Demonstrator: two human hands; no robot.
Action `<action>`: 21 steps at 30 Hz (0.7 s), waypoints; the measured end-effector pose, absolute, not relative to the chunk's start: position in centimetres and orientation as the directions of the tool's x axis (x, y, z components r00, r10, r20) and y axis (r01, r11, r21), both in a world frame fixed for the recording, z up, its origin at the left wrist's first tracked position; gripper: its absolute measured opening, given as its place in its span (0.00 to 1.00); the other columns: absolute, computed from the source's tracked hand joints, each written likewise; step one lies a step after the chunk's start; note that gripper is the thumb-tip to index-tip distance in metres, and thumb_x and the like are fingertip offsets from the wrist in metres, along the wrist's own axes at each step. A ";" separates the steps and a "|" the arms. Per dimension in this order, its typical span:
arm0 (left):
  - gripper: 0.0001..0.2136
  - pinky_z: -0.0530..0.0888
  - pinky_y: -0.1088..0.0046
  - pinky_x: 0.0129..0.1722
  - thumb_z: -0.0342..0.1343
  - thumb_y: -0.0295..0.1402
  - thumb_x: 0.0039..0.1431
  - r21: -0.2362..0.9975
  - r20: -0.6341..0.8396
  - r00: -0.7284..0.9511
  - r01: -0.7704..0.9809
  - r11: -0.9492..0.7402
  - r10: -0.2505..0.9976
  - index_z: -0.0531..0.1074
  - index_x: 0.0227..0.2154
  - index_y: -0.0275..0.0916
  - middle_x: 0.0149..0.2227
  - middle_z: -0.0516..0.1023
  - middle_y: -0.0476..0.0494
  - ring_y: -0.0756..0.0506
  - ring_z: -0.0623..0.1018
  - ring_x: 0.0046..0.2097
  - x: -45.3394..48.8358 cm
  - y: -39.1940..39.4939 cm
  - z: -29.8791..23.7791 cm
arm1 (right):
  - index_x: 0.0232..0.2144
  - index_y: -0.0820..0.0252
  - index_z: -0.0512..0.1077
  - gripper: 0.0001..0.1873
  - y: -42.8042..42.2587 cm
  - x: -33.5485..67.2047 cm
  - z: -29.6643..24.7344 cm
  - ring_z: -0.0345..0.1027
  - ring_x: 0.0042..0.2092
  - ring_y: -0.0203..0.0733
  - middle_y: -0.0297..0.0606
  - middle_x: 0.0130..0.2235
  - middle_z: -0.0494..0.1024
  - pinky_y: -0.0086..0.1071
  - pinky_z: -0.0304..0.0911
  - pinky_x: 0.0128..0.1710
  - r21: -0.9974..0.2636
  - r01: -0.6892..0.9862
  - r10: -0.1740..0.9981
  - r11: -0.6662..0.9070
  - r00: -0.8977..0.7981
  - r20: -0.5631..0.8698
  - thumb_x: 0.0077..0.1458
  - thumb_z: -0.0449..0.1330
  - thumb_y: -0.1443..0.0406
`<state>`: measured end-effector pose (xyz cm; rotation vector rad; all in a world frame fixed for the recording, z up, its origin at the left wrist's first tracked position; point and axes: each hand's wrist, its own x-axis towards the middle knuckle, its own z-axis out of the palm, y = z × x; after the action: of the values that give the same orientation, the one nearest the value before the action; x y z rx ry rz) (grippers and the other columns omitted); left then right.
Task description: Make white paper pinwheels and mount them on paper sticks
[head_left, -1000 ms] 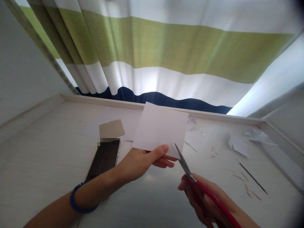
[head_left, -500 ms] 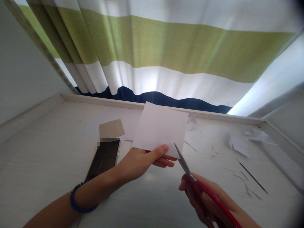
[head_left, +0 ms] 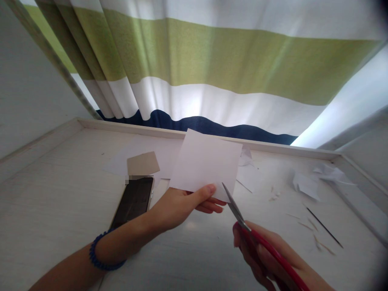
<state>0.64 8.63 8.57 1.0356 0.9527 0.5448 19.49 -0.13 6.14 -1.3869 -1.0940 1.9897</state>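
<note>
My left hand (head_left: 194, 199) pinches a white sheet of paper (head_left: 209, 161) by its near edge, thumb on top and fingers underneath. The sheet is raised above the table. In my right hand (head_left: 257, 254) is a pair of scissors (head_left: 236, 208) with red handles and metal blades. The blades reach over the sheet's lower right corner, one on top, and the lower blade is mostly hidden. A blue coiled band (head_left: 104, 266) circles my left wrist.
A dark phone (head_left: 133, 202) and a beige card (head_left: 143, 163) lie left of the sheet. More white paper (head_left: 169, 157) lies beneath. Crumpled paper (head_left: 306, 186), a thin black stick (head_left: 324, 227) and several small scraps (head_left: 324, 245) are at right. A raised rim (head_left: 273, 148) borders the table before a striped curtain (head_left: 212, 56).
Very little differs. The sheet has shifted slightly right, and the fingers of my right hand have drawn in a little around the scissors' handles.
</note>
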 end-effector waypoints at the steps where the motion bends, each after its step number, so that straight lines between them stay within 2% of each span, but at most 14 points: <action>1: 0.12 0.73 0.73 0.35 0.53 0.38 0.51 0.901 -0.393 0.503 0.040 0.433 0.770 0.74 0.31 0.35 0.30 0.80 0.45 0.47 0.78 0.32 0.6 8.6 8.6 | 0.36 0.59 0.63 0.22 -0.1 19.5 6.1 0.46 0.20 0.27 0.27 0.22 0.57 0.23 0.43 0.17 -0.824 0.059 0.751 -0.563 -0.379 -0.540 0.49 0.50 0.48; 13: 0.09 0.74 0.78 0.32 0.54 0.37 0.50 0.893 -0.382 0.493 -0.020 0.450 0.781 0.75 0.27 0.36 0.26 0.80 0.49 0.50 0.78 0.30 0.7 8.7 8.5 | 0.32 0.57 0.65 0.23 -0.6 19.3 6.1 0.44 0.19 0.28 0.26 0.20 0.54 0.24 0.40 0.16 -0.833 0.029 0.785 -0.552 -0.319 -0.531 0.45 0.53 0.45; 21: 0.09 0.73 0.79 0.31 0.54 0.37 0.50 0.889 -0.408 0.487 0.017 0.458 0.772 0.75 0.27 0.36 0.26 0.80 0.49 0.50 0.78 0.29 0.7 8.7 8.7 | 0.31 0.55 0.66 0.22 -0.3 19.3 6.3 0.45 0.20 0.29 0.27 0.21 0.56 0.25 0.46 0.19 -0.802 0.041 0.769 -0.596 -0.257 -0.585 0.41 0.56 0.46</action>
<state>0.66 8.69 8.65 0.9950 0.9595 0.5655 19.26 -0.28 6.27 -1.4948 -0.9949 1.9037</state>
